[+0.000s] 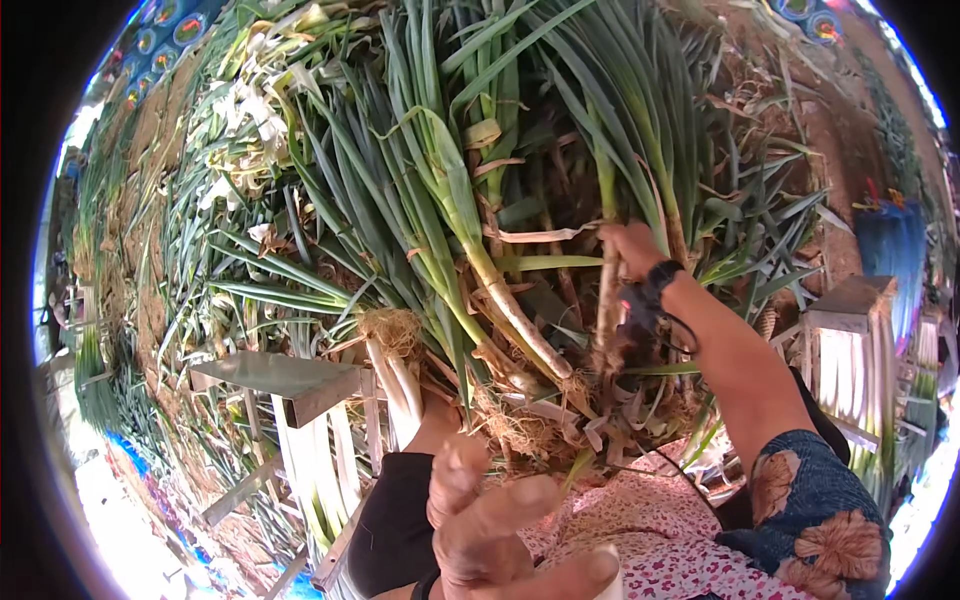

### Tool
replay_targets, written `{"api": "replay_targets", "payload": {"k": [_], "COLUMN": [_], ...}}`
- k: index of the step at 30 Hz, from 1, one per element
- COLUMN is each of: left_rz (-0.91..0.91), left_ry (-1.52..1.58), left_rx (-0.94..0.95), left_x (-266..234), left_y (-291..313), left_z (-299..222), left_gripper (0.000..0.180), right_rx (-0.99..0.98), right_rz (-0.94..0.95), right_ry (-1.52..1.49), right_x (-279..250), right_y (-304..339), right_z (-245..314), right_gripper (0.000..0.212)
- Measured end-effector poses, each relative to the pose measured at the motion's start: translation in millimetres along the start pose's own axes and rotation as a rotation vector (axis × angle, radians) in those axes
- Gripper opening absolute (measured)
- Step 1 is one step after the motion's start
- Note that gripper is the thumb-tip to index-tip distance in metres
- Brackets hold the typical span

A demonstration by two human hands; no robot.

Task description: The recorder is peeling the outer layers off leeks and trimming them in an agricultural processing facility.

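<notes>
My right hand point(630, 250) is closed around the pale lower stem of a long green onion point(608, 290), which stands nearly upright with its leaves pointing away from me. On that wrist is a black strap point(662, 276), with a dark device and a cable hanging below it. My left hand point(490, 525) is raised near my lap at the bottom, fingers apart, and no object shows in it. Between and beyond the hands lie more green onions point(515, 305), with soil and brown roots point(525, 425) on their near ends.
A metal stand point(285, 375) with white onion stems under its top is at the left; a similar stand point(850, 305) is at the right. Trimmed leaves point(255, 120) heap up at the far left. Blue material point(895, 260) lies far right.
</notes>
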State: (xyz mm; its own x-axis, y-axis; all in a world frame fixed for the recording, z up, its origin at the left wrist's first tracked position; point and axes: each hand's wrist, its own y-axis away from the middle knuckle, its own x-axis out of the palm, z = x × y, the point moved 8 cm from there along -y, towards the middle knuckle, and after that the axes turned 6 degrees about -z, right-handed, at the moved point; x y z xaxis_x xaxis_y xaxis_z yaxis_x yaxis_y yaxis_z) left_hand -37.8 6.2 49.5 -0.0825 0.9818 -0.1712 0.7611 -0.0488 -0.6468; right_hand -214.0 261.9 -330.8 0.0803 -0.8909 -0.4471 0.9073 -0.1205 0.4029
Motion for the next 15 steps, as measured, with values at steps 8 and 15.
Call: {"api": "replay_targets", "payload": {"k": [8,15], "left_rz": [-0.098,-0.133], "left_ry": [0.277,0.467], "left_rx": [0.12,0.343], "left_x": [-13.8,-15.5], "left_y": [19.0,10.4], "left_z": [-52.6,-118.4], "left_gripper": [0.028,0.024], "right_rx": [0.298,-0.12], "right_rz": [0.346,0.091], "right_ry": [-1.009,0.259], "right_x": [-71.0,-78.0], "right_y": [189.9,219.1], "right_z": [73.9,-45.4], "right_gripper": [0.034,0.026]}}
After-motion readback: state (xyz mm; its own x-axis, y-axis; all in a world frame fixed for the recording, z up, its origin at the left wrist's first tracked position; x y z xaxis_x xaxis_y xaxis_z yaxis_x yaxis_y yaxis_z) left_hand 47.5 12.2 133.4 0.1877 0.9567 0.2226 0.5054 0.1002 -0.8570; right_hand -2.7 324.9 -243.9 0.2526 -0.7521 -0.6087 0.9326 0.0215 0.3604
